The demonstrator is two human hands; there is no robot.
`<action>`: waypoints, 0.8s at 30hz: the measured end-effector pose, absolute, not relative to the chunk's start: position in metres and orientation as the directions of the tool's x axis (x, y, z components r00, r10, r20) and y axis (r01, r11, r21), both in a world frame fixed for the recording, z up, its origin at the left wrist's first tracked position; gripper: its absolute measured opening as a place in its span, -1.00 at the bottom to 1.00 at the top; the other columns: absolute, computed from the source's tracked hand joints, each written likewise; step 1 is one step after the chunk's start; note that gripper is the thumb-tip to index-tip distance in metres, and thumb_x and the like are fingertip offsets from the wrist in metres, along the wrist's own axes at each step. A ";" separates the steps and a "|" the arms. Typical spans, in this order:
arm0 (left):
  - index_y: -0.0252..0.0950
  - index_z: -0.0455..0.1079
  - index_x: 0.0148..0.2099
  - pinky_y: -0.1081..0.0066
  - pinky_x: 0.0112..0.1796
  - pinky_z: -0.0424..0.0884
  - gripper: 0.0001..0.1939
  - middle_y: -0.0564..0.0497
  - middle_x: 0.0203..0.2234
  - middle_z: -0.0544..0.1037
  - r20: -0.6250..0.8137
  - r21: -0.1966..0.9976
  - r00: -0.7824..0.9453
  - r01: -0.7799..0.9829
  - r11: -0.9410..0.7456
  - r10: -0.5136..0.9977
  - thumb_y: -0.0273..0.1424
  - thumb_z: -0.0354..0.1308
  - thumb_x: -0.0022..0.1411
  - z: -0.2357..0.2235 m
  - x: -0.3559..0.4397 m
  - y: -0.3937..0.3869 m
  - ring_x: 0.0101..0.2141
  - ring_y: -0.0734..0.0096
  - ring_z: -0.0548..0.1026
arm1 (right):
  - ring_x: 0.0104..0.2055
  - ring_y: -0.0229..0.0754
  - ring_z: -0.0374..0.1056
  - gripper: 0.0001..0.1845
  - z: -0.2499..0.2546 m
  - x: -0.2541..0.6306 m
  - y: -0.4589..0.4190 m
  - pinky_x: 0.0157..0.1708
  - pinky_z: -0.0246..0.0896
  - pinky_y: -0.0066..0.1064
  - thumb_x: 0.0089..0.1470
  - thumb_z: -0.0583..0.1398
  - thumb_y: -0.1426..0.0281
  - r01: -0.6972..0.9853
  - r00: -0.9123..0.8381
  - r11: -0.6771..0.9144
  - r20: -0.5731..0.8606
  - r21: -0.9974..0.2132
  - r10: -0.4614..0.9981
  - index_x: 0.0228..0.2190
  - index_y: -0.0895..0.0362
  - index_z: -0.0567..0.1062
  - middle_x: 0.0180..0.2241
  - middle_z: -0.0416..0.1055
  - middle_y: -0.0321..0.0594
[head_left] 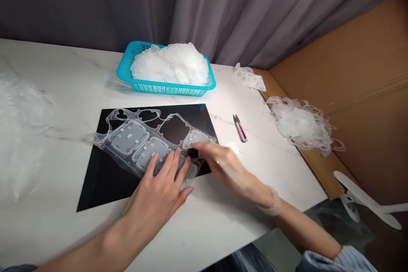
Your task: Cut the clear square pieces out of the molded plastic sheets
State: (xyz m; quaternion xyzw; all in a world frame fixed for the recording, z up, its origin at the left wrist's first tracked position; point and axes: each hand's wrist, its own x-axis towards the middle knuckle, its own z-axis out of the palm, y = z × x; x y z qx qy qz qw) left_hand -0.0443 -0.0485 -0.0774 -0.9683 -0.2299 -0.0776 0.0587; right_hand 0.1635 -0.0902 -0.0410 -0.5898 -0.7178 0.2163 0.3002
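Observation:
A translucent molded sheet [127, 138] with rounded rectangular panels and cut-out openings lies on a black mat [105, 185]. My left hand [162, 182] rests flat on the sheet's near side, its fingers spread over the panels. At the sheet's right part, my right hand [228, 163] is closed, thumb and fingertips pinching the sheet beside a dark opening. The hand is slightly blurred, and part of its grip is hidden. Around the right wrist is a pale, see-through band [273, 202]. Pink-handled thread snips [240, 128] lie on the table to the right of the mat.
A turquoise basket [172, 89] heaped with white translucent pieces [172, 63] stands behind the mat. Stringy clear scraps [301, 125] pile up by the cardboard wall [357, 72] at right. Clear plastic [21, 136] covers the table's left side. A grey curtain [216, 12] hangs behind.

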 end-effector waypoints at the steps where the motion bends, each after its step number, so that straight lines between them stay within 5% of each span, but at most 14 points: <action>1: -0.41 0.25 0.31 -0.11 0.09 0.28 -0.44 -0.41 0.23 0.29 0.177 -0.073 0.881 0.457 -0.887 0.439 -0.19 -0.11 0.42 -0.077 -0.044 -0.048 0.17 -0.06 0.35 | -0.07 -0.07 0.53 -0.69 -0.036 0.180 -0.088 -0.10 0.51 -0.23 0.32 0.06 0.39 0.613 0.009 0.091 0.121 -0.785 0.993 0.00 0.18 0.49 -0.06 0.55 -0.01; 3: -0.36 0.24 0.32 -0.10 0.10 0.28 -0.43 -0.38 0.24 0.29 0.171 -0.060 0.877 0.465 -0.883 0.450 -0.16 -0.09 0.41 -0.077 -0.044 -0.049 0.18 -0.05 0.34 | -0.19 -0.07 0.58 -0.70 -0.028 0.223 -0.087 -0.22 0.53 -0.30 0.28 0.12 0.26 0.378 0.268 -0.110 -0.006 -0.919 0.963 -0.09 0.14 0.54 -0.19 0.60 -0.07; 9: -0.36 0.25 0.31 -0.11 0.10 0.29 -0.44 -0.39 0.25 0.28 0.147 0.024 0.866 0.480 -0.877 0.478 -0.16 -0.05 0.40 -0.073 -0.042 -0.050 0.20 -0.05 0.32 | -0.22 -0.10 0.59 -0.72 -0.027 0.319 -0.110 -0.16 0.50 -0.39 0.28 0.12 0.21 0.282 0.433 -0.128 0.007 -0.951 0.901 -0.27 0.08 0.58 -0.35 0.62 -0.11; 11: -0.38 0.31 0.27 -0.16 0.09 0.28 -0.46 -0.41 0.22 0.32 0.149 0.128 0.849 0.491 -0.862 0.506 -0.16 -0.05 0.40 -0.065 -0.040 -0.048 0.19 -0.11 0.32 | -0.17 -0.08 0.58 -0.75 -0.028 0.304 -0.118 -0.10 0.50 -0.34 0.29 0.12 0.25 0.237 0.437 -0.115 0.000 -0.965 0.900 -0.22 0.05 0.58 -0.32 0.63 -0.12; 13: -0.37 0.43 0.15 -0.14 0.09 0.28 -0.49 -0.36 0.14 0.42 0.142 0.355 0.818 0.483 -0.800 0.557 -0.14 -0.11 0.42 -0.052 -0.037 -0.042 0.15 -0.12 0.35 | -0.09 -0.08 0.56 -0.77 -0.022 0.268 -0.123 -0.03 0.49 -0.26 0.31 0.10 0.29 0.193 0.435 -0.072 0.019 -0.979 0.900 -0.14 -0.02 0.55 -0.21 0.62 -0.17; 15: -0.34 0.51 -0.01 -0.03 0.07 0.32 -0.45 -0.26 0.01 0.53 0.061 0.700 0.780 0.411 -0.584 0.622 -0.11 -0.22 0.44 -0.037 -0.034 -0.034 0.07 -0.02 0.41 | -0.02 -0.09 0.52 -0.76 -0.008 0.224 -0.125 0.02 0.46 -0.22 0.32 0.08 0.31 0.188 0.381 0.009 0.081 -0.982 0.921 -0.13 -0.07 0.55 -0.11 0.60 -0.23; 17: -0.33 0.52 -0.13 0.10 0.00 0.39 -0.34 -0.20 -0.13 0.58 -0.168 0.955 0.747 0.286 -0.083 0.644 -0.02 -0.32 0.42 -0.026 -0.031 -0.027 -0.05 0.09 0.49 | 0.06 -0.07 0.47 -0.75 0.010 0.187 -0.126 0.08 0.40 -0.19 0.29 0.13 0.38 0.274 0.053 0.066 0.083 -0.960 0.995 -0.13 -0.06 0.59 -0.05 0.57 -0.23; 20: -0.35 0.50 -0.20 0.21 -0.14 0.45 -0.32 -0.15 -0.28 0.59 -0.503 0.769 0.733 0.137 0.625 0.459 0.12 -0.20 0.32 -0.024 -0.029 -0.023 -0.22 0.17 0.55 | 0.05 -0.08 0.47 -0.69 0.026 0.162 -0.122 0.03 0.41 -0.26 0.29 0.13 0.36 0.273 -0.378 0.106 -0.005 -0.956 0.926 0.02 -0.08 0.53 0.00 0.54 -0.24; 22: -0.35 0.50 -0.21 0.29 -0.18 0.43 -0.48 -0.11 -0.33 0.59 -0.549 0.676 0.739 0.118 0.727 0.390 0.05 0.08 0.22 -0.029 -0.029 -0.023 -0.26 0.21 0.55 | -0.03 -0.12 0.51 -0.66 0.023 0.162 -0.115 -0.07 0.44 -0.30 0.34 0.04 0.29 0.250 -0.309 0.071 -0.010 -0.966 0.951 0.06 -0.04 0.48 -0.06 0.57 -0.21; 24: -0.35 0.50 -0.23 0.35 -0.20 0.40 -0.64 -0.08 -0.36 0.58 -0.530 0.731 0.727 0.132 0.670 0.436 -0.11 0.25 0.15 -0.034 -0.030 -0.024 -0.28 0.26 0.53 | -0.14 -0.16 0.53 -0.66 0.012 0.167 -0.103 -0.16 0.42 -0.34 0.37 -0.02 0.23 0.298 -0.089 0.039 0.013 -0.954 0.996 -0.07 0.03 0.50 -0.19 0.61 -0.20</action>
